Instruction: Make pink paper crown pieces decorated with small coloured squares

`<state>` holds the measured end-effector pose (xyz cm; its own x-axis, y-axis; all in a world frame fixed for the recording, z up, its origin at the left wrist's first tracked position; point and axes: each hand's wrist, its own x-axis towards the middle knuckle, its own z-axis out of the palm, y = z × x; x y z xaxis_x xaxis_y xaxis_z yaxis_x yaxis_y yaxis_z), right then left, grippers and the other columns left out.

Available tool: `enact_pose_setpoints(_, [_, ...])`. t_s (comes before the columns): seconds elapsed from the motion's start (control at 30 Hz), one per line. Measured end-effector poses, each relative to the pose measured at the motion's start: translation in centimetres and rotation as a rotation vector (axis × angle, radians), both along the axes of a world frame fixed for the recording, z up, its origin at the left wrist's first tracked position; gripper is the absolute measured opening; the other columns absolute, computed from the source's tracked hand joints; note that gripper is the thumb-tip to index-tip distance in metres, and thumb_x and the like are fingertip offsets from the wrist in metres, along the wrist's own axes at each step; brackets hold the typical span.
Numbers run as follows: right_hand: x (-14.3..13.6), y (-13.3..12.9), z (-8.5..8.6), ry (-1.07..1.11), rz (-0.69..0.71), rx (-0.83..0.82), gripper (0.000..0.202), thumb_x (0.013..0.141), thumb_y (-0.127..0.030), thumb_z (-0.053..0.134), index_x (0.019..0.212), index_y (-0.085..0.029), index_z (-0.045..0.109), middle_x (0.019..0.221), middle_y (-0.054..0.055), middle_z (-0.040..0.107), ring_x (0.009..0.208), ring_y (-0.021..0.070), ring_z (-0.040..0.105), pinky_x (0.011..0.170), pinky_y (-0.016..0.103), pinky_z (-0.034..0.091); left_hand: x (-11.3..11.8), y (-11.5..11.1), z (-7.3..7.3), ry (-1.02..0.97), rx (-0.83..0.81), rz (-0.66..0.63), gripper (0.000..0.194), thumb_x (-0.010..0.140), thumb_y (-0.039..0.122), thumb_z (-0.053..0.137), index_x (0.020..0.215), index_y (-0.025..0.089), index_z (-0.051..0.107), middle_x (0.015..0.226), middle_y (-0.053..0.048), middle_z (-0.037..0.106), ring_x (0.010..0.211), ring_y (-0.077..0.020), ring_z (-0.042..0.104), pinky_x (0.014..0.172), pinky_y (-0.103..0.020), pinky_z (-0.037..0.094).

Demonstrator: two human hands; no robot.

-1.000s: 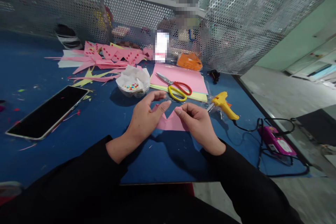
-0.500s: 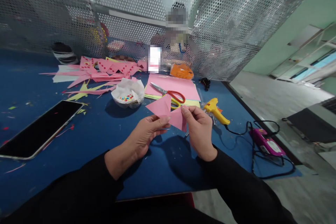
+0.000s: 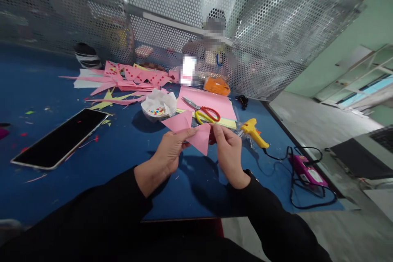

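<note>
the folded pink paper (image 3: 201,140) has turned in the hands over the last second: it sat low between them with a v-shaped notch along its top, then was lifted and opened out, and now one pointed flap juts up and to the left while the other tips down toward the wearer. its crease lies near the middle, which suggests that the sheet is being turned over or adjusted at its fold rather than finished. it is up off the counter (image 3: 110,163), just in front of the scissors (image 3: 197,107) and the stack of pink and yellow sheets (image 3: 222,105). the left hand (image 3: 167,151) pinches it at the middle, thumb laid flat on the upper face and the fingers tucked beneath. the right hand (image 3: 229,153) has its thumb and fingers drawn close together at the paper's right corner; whether they grip that corner i cannot tell. both forearms, in black sleeves, slant in from the lower corners and meet in front of the body, with the left palm turned inward and the right hand standing more upright, knuckles toward the glue gun (image 3: 254,132). a paper-lined bowl (image 3: 168,100) stands just beyond the left flap.
</note>
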<state>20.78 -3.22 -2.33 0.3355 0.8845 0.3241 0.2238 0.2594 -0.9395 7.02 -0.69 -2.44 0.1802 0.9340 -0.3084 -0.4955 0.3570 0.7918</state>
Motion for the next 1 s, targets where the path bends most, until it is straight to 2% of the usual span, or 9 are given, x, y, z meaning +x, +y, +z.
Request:
enact_pose_setpoints(0.07, [0.1,0.4,0.2,0.055,0.038,-0.018,0.033,0.088,-0.05,0.062,0.086,-0.02,0.075,0.075,0.001,0.069,0.064,0.0128,0.058,0.06,0.028,0.047,-0.1,0.1,0.1,0.01,0.012,0.023,0.033,0.05,0.032,0.093,0.073,0.012,0.08,0.077,-0.009,0.075,0.076,-0.019,0.063,0.074,-0.032,0.047])
enact_pose_setpoints(0.13, [-0.1,0.9,0.5,0.121,0.091,-0.041,0.027,0.082,-0.047,0.07,0.089,-0.021,0.074,0.08,0.001,0.071,0.07,0.0133,0.061,0.065,0.028,0.049,-0.1,0.2,0.2,0.018,0.023,0.032,0.032,0.05,0.032,0.092,0.072,0.012,0.08,0.074,-0.009,0.075,0.073,-0.0193,0.062,0.071,-0.033,0.047])
enact_pose_setpoints(0.27, [-0.8,1.7,0.7,0.194,0.185,-0.102,0.023,0.069,-0.035,0.081,0.086,-0.021,0.073,0.072,-0.002,0.067,0.068,0.0125,0.058,0.065,0.028,0.047,-0.2,0.2,0.1,0.036,0.049,0.049,0.03,0.051,0.032,0.091,0.073,0.014,0.08,0.079,-0.01,0.076,0.078,-0.0204,0.063,0.071,-0.031,0.046])
enact_pose_setpoints(0.4, [-1.3,1.7,0.4,0.199,0.125,-0.089,0.017,0.07,-0.033,0.078,0.08,-0.021,0.071,0.067,-0.004,0.063,0.061,0.0102,0.053,0.059,0.027,0.043,-0.2,0.2,-0.2,0.05,0.059,0.045,0.03,0.051,0.034,0.091,0.073,0.015,0.081,0.081,-0.009,0.076,0.08,-0.0211,0.064,0.071,-0.031,0.045])
enact_pose_setpoints(0.63, [-0.5,1.8,-0.1,0.191,0.079,-0.081,0.024,0.068,-0.031,0.079,0.087,-0.021,0.068,0.067,-0.004,0.065,0.063,0.0119,0.058,0.064,0.028,0.046,-0.2,0.3,-0.1,0.112,0.02,0.015,0.035,0.051,0.036,0.091,0.077,0.015,0.081,0.084,-0.009,0.077,0.079,-0.0186,0.06,0.068,-0.029,0.039])
enact_pose_setpoints(0.83, [0.1,1.7,-0.4,0.179,0.077,-0.086,0.027,0.07,-0.033,0.078,0.09,-0.021,0.066,0.064,-0.006,0.062,0.056,0.0101,0.052,0.058,0.027,0.042,-0.3,0.6,-0.2,0.138,0.013,0.046,0.029,0.049,0.032,0.093,0.067,0.015,0.078,0.078,-0.008,0.074,0.074,-0.0167,0.058,0.068,-0.029,0.039])
enact_pose_setpoints(1.0, [0.1,1.6,-0.6,0.141,0.082,-0.073,0.023,0.072,-0.032,0.076,0.09,-0.021,0.066,0.063,-0.006,0.062,0.057,0.0105,0.053,0.059,0.027,0.043,-0.2,0.5,-0.1,0.149,0.019,0.038,0.027,0.052,0.031,0.091,0.07,0.015,0.079,0.08,-0.008,0.074,0.075,-0.0174,0.059,0.069,-0.029,0.04])
